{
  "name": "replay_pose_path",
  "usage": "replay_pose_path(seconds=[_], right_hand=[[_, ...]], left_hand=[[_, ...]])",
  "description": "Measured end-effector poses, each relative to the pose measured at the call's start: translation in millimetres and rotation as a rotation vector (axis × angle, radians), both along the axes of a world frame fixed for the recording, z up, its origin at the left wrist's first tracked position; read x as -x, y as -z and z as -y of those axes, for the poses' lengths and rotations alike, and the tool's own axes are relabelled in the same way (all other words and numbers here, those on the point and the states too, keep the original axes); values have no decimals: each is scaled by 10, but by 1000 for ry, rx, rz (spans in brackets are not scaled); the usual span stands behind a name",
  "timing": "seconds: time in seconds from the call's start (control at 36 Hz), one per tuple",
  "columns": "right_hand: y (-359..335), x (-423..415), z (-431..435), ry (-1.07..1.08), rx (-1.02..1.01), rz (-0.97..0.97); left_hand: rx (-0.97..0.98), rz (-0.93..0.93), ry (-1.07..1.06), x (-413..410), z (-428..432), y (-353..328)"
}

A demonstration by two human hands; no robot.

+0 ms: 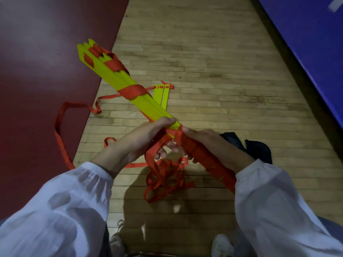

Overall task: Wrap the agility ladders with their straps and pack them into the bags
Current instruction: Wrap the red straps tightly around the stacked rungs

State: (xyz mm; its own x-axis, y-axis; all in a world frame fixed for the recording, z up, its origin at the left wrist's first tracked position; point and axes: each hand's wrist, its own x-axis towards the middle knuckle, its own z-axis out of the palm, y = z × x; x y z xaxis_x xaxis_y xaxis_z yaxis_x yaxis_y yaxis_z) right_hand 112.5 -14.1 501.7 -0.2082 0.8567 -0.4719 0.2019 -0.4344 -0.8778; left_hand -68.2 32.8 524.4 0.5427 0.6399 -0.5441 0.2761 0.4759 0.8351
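While both hands clutch a bundle of yellow agility-ladder rungs (115, 76) slanting from upper left to centre frame, the wrapping looks only partly done. The left hand (141, 138) curls round rungs and red strap (163, 175); the right hand (213, 145) grasps the tightly bound near end. Loose strap trails over the wooden floor (222, 71), two loose rungs (163, 95) lie unbundled, and bagging appears not yet begun.

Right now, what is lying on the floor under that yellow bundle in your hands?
Two loose yellow rungs and trailing red strap lie on the wooden floor below the bundle. The bundle hides the rungs' near ends.
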Motion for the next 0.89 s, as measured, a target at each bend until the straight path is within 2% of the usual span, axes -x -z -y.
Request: replay_pose_path(seconds=[0.17,0.58,0.89], right_hand=[[-9,-58,3,52,-99,33],[73,23,-8,225,-164,107],[136,43,-16,176,-201,199]], left_hand=[[122,-88,92,60,-25,-54],[29,-81,-4,4,-67,17],[-4,-20,-69,9,-57,73]])
